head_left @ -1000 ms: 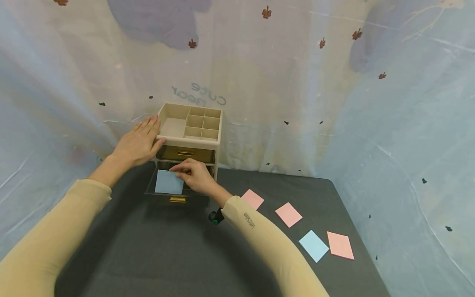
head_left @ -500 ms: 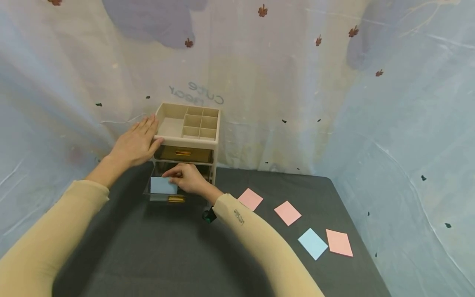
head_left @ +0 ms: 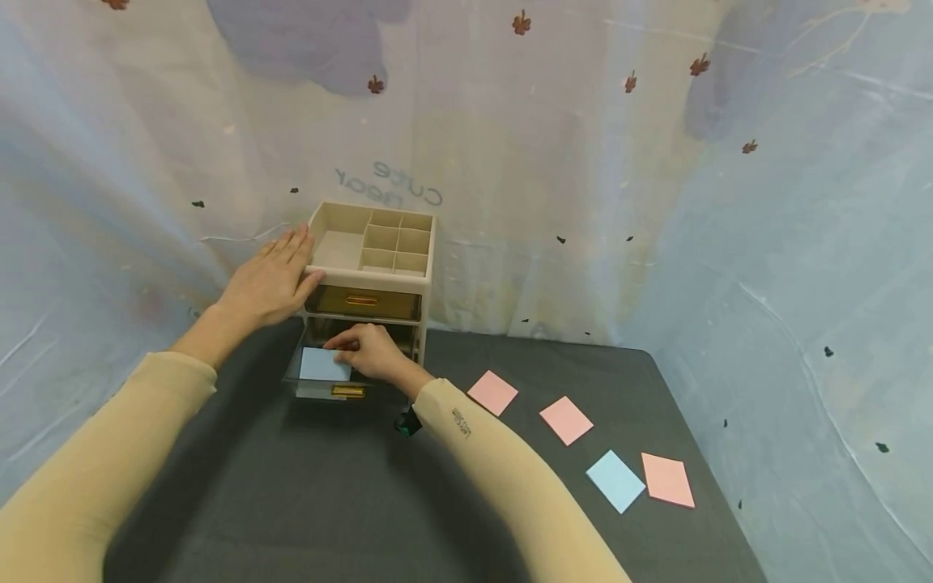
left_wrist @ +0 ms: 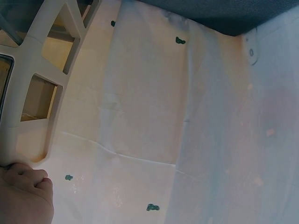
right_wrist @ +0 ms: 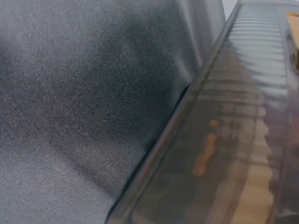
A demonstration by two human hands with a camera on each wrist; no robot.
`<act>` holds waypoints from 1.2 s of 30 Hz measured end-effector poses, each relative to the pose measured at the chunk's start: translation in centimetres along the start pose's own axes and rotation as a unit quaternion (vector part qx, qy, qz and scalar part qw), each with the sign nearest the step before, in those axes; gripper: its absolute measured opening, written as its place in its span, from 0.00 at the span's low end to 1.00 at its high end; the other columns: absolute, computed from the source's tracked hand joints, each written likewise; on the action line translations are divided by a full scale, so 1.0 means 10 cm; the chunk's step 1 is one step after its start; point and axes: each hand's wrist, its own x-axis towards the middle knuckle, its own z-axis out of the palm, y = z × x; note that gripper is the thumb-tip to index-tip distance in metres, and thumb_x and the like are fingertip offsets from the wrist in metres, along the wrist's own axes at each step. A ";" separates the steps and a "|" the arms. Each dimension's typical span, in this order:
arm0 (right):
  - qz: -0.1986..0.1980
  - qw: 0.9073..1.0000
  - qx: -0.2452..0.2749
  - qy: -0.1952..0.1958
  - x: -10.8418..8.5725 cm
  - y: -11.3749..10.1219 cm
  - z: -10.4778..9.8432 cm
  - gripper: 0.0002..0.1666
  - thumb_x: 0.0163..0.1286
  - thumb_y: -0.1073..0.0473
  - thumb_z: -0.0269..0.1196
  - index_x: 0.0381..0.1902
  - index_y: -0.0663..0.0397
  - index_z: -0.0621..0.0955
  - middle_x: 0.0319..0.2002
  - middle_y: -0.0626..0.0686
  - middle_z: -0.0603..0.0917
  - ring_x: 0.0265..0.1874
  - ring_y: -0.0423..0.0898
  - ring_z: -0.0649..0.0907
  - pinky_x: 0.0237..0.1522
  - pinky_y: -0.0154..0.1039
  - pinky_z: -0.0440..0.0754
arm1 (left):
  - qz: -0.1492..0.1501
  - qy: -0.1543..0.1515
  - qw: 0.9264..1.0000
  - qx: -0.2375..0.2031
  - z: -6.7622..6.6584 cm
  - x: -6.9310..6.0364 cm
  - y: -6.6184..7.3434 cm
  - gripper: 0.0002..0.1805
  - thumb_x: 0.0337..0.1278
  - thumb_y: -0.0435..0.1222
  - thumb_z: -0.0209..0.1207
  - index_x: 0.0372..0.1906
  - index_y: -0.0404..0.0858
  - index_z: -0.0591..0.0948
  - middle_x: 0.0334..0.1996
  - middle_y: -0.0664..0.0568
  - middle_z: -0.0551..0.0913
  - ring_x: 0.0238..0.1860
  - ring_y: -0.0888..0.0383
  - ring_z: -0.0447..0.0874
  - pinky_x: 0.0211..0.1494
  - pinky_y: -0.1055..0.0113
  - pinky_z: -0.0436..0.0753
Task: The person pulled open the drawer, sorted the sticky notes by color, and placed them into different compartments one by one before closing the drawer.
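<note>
A cream desktop organizer (head_left: 372,280) stands at the back left in the head view, with a divided top tray and smoky see-through drawers. Its lower drawer (head_left: 382,392) is pulled out. My left hand (head_left: 266,279) rests on the organizer's left upper edge, fingers straight. Over the drawer, my right hand (head_left: 370,352) pinches the upper right corner of a light blue sticky note pad (head_left: 321,366); the pad's lower part shows through the drawer front. In the left wrist view, curled-looking knuckles of the left hand (left_wrist: 25,193) meet the organizer's side frame (left_wrist: 28,60). The right wrist view shows the clear drawer (right_wrist: 224,140), no fingers.
Pink sticky note pads (head_left: 493,393), (head_left: 566,420) and another pink pad (head_left: 667,479) lie on the dark tablecloth (head_left: 328,502) at right. A blue pad (head_left: 615,481) lies among them. A patterned curtain (head_left: 510,162) hangs close behind the organizer.
My right hand has lowered the blue sticky note pad into the open drawer, down and slightly left, and then stayed nearly still. The left hand keeps its place on the organizer.
</note>
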 end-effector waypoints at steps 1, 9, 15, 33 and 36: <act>0.004 1.000 0.001 0.000 0.01 0.00 0.01 0.14 0.75 0.60 0.68 0.55 0.46 0.90 0.53 0.45 0.89 0.45 0.35 0.88 0.40 0.22 0.82 | 0.001 0.000 1.000 0.000 0.00 0.00 0.00 0.43 0.84 0.56 0.33 0.82 0.27 0.43 0.83 0.33 0.41 0.82 0.34 0.41 0.83 0.39 0.47; 0.023 1.000 -0.009 0.001 0.05 0.02 0.03 0.14 0.74 0.60 0.68 0.55 0.46 0.90 0.52 0.45 0.90 0.47 0.38 0.88 0.43 0.26 0.84 | 0.003 0.002 1.000 0.003 0.00 0.01 -0.02 0.43 0.84 0.56 0.33 0.82 0.26 0.45 0.83 0.34 0.39 0.83 0.35 0.39 0.83 0.39 0.48; 0.041 0.998 -0.038 -0.006 0.06 0.03 0.04 0.16 0.72 0.60 0.70 0.57 0.45 0.89 0.52 0.45 0.89 0.49 0.38 0.87 0.46 0.26 0.84 | 0.003 0.000 1.000 0.006 0.00 0.02 -0.01 0.43 0.85 0.55 0.33 0.82 0.25 0.45 0.83 0.33 0.40 0.83 0.34 0.41 0.83 0.40 0.48; 0.056 0.995 -0.075 -0.026 0.05 0.02 0.05 0.21 0.68 0.61 0.74 0.59 0.46 0.88 0.51 0.45 0.89 0.49 0.39 0.85 0.47 0.26 0.82 | 0.006 0.009 1.000 0.009 0.04 0.01 -0.02 0.42 0.85 0.55 0.34 0.82 0.25 0.47 0.83 0.32 0.42 0.82 0.33 0.43 0.83 0.39 0.49; 0.054 0.996 -0.069 -0.027 0.05 0.01 0.05 0.22 0.68 0.61 0.74 0.60 0.47 0.88 0.51 0.46 0.89 0.49 0.39 0.86 0.47 0.26 0.82 | 0.007 0.011 1.000 0.007 0.03 0.01 -0.02 0.42 0.85 0.54 0.35 0.82 0.25 0.47 0.83 0.32 0.42 0.82 0.33 0.44 0.83 0.39 0.49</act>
